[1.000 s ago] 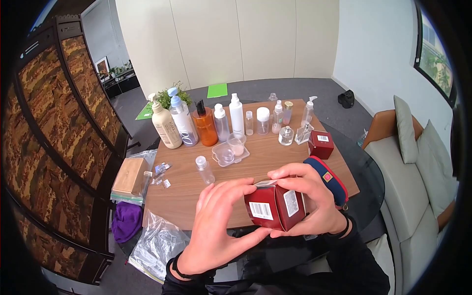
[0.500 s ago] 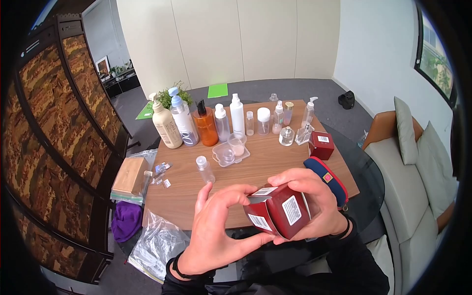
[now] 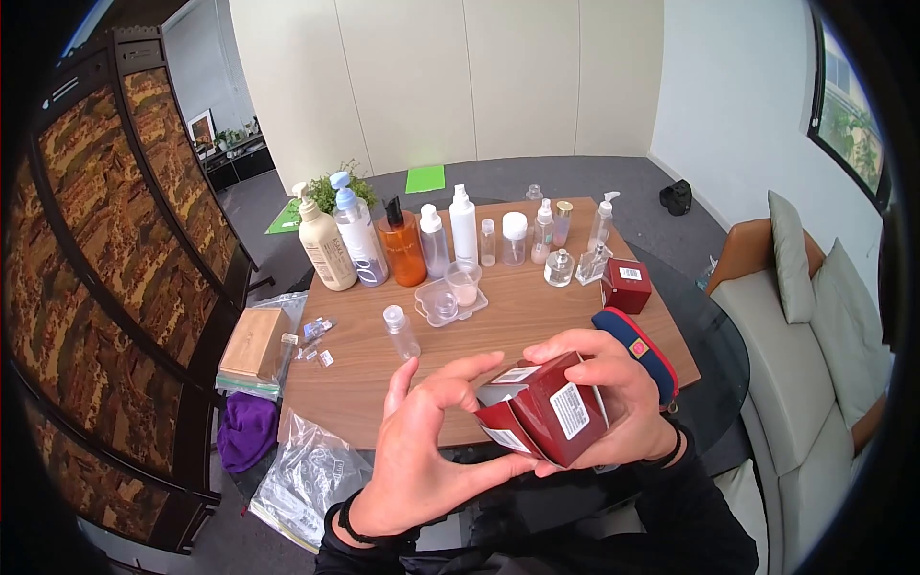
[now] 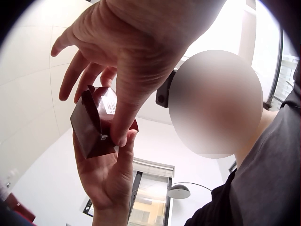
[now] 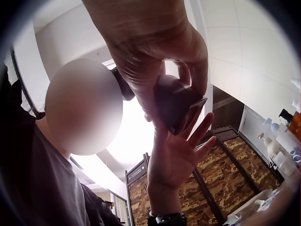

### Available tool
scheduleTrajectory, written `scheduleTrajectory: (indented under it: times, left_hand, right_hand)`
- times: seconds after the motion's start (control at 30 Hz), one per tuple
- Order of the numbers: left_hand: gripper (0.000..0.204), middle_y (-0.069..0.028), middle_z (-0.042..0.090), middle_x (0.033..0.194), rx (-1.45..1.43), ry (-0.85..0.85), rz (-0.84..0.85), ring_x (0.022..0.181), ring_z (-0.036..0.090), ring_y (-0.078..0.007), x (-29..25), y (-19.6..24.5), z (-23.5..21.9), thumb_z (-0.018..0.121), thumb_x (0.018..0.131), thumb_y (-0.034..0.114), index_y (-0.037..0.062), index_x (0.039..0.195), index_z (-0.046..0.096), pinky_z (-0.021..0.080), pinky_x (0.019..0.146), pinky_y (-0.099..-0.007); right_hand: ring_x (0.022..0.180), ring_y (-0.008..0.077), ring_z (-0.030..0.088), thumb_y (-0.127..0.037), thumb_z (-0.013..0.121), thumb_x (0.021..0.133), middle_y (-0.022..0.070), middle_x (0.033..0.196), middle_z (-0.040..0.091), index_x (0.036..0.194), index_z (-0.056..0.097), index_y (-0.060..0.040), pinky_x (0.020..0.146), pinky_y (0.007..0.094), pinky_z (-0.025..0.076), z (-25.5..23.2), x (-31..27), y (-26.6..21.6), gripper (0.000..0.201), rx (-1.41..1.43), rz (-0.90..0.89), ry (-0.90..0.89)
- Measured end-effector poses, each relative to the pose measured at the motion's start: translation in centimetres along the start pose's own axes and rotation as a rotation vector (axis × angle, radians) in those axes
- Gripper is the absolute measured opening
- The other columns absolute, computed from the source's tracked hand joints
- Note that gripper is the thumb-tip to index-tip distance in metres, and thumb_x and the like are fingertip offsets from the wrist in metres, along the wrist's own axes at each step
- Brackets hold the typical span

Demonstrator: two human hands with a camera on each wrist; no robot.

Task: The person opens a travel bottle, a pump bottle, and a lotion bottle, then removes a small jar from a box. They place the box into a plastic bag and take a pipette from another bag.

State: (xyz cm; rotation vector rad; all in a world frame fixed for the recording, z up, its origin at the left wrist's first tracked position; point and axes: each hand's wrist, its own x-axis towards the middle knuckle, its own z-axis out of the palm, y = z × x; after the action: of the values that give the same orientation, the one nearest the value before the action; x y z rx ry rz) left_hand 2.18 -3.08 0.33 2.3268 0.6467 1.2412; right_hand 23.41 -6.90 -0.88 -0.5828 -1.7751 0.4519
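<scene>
Red cardboard forms the box (image 3: 565, 417) we hold, tilted, above the near edge of the table (image 3: 340, 393). Our right hand (image 3: 628, 407) grips it, fingers over the top and palm behind. Our left hand (image 3: 417, 470) is spread wide, its fingers bent, its thumb touching the flap at the box's open end. White barcode labels show on the cardboard.

Beyond our left hand, a clear white-capped bottle (image 3: 401, 335) stands near a clear plastic case (image 3: 470, 309). To the right, a navy zip case (image 3: 632, 347) with red trim lies near a second dark red box (image 3: 625, 292). Farther back we see a cream pump bottle (image 3: 327, 251), a blue-topped pump bottle (image 3: 361, 251) and an amber bottle (image 3: 402, 254).
</scene>
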Motion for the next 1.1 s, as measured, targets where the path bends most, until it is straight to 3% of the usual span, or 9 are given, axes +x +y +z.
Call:
scheduleTrajectory:
  times: [0.2, 0.3, 0.4, 0.43, 0.63, 0.73, 0.77, 0.87, 1.1]
  left_hand:
    - [0.064, -0.0111, 0.058, 0.112, -0.056, 0.064, -0.043, 0.097, 0.059, -0.0268, -0.3, -0.2, 0.3, 0.092, 0.053, 0.03, 0.0112, 0.091, 0.045, 0.034, 0.096, -0.0528]
    - [0.056, -0.007, 0.06, 0.098, -0.132, 0.105, -0.073, 0.085, 0.059, -0.0236, -0.4, 0.0, 0.5, 0.091, 0.053, 0.021, 0.0117, 0.085, 0.046, 0.035, 0.094, -0.0506]
    - [0.05, -0.0043, 0.062, 0.089, 0.148, 0.235, 0.14, 0.079, 0.06, -0.0208, -0.8, -0.6, 0.5, 0.087, 0.053, 0.011, 0.0115, 0.083, 0.047, 0.035, 0.095, -0.0483]
    - [0.045, -0.0013, 0.063, 0.08, 0.066, 0.265, 0.14, 0.075, 0.061, -0.019, -0.6, -0.4, 0.7, 0.083, 0.053, 0.004, 0.0114, 0.083, 0.05, 0.034, 0.097, -0.047]
    - [0.048, -0.002, 0.066, 0.08, 0.039, 0.151, 0.194, 0.078, 0.064, -0.0196, -0.5, -0.2, -0.3, 0.086, 0.057, 0.005, 0.0108, 0.094, 0.056, 0.034, 0.098, -0.0459]
    - [0.051, -0.0041, 0.068, 0.082, -0.193, 0.376, 0.139, 0.078, 0.067, -0.0199, -1.1, -0.3, 1.4, 0.087, 0.062, 0.006, 0.0104, 0.101, 0.055, 0.033, 0.099, -0.0448]
    - [0.052, -0.0067, 0.07, 0.087, -0.181, 0.331, 0.173, 0.079, 0.068, -0.02, -1.3, -0.8, 1.0, 0.086, 0.066, 0.006, 0.01, 0.105, 0.053, 0.032, 0.1, -0.0439]
    - [0.054, -0.0089, 0.07, 0.093, -0.111, 0.277, 0.233, 0.083, 0.068, -0.0208, -0.6, -0.5, 0.5, 0.086, 0.065, 0.007, 0.0095, 0.107, 0.052, 0.033, 0.1, -0.0438]
    - [0.055, -0.0127, 0.069, 0.101, -0.091, 0.272, 0.127, 0.091, 0.068, -0.0239, -0.5, 0.2, 0.4, 0.084, 0.068, 0.008, 0.0087, 0.112, 0.051, 0.029, 0.103, -0.0464]
  right_hand:
    - [0.114, 0.0276, 0.053, -0.018, 0.092, 0.057, 0.0155, 0.124, 0.052, 0.12, 0.055, -0.0108, 0.093, 0.0371, 0.044, 0.0, -0.1, 0.1, 0.073, 0.009, 0.018, 0.005]
    - [0.112, 0.0255, 0.052, -0.018, 0.092, 0.058, 0.0145, 0.123, 0.049, 0.12, 0.056, -0.0111, 0.091, 0.0355, 0.045, -0.3, 0.0, -0.1, 0.072, -0.041, 0.008, -0.015]
    - [0.111, 0.0236, 0.05, -0.016, 0.091, 0.058, 0.0131, 0.12, 0.045, 0.119, 0.056, -0.0115, 0.09, 0.034, 0.044, -0.4, -0.1, 0.6, 0.071, -0.218, -0.047, 0.108]
    - [0.111, 0.023, 0.048, -0.016, 0.091, 0.058, 0.012, 0.119, 0.043, 0.12, 0.056, -0.0104, 0.091, 0.0338, 0.043, -0.5, 0.0, 0.5, 0.072, -0.188, 0.003, 0.095]
    - [0.111, 0.0242, 0.049, -0.019, 0.088, 0.063, 0.0118, 0.118, 0.046, 0.121, 0.055, -0.0071, 0.093, 0.0345, 0.042, 0.9, 0.3, 0.5, 0.068, 0.0, 0.099, 0.216]
    - [0.11, 0.0242, 0.051, -0.022, 0.084, 0.068, 0.0116, 0.114, 0.05, 0.121, 0.055, -0.0064, 0.094, 0.0349, 0.042, -0.8, 1.0, -0.7, 0.063, -0.22, 0.212, -0.115]
    - [0.11, 0.0254, 0.054, -0.028, 0.081, 0.072, 0.0126, 0.114, 0.054, 0.121, 0.056, -0.0048, 0.094, 0.0352, 0.043, -0.9, 1.2, -0.7, 0.06, -0.211, 0.271, -0.204]
    - [0.11, 0.0269, 0.057, -0.033, 0.079, 0.074, 0.0144, 0.117, 0.056, 0.121, 0.056, -0.0037, 0.093, 0.0356, 0.044, -0.4, 0.5, -0.2, 0.06, -0.095, 0.376, -0.225]
    - [0.108, 0.0283, 0.06, -0.039, 0.076, 0.077, 0.0162, 0.118, 0.058, 0.121, 0.054, 0.001, 0.093, 0.0356, 0.047, -0.4, 0.5, -0.7, 0.064, -0.13, 0.365, -0.249]
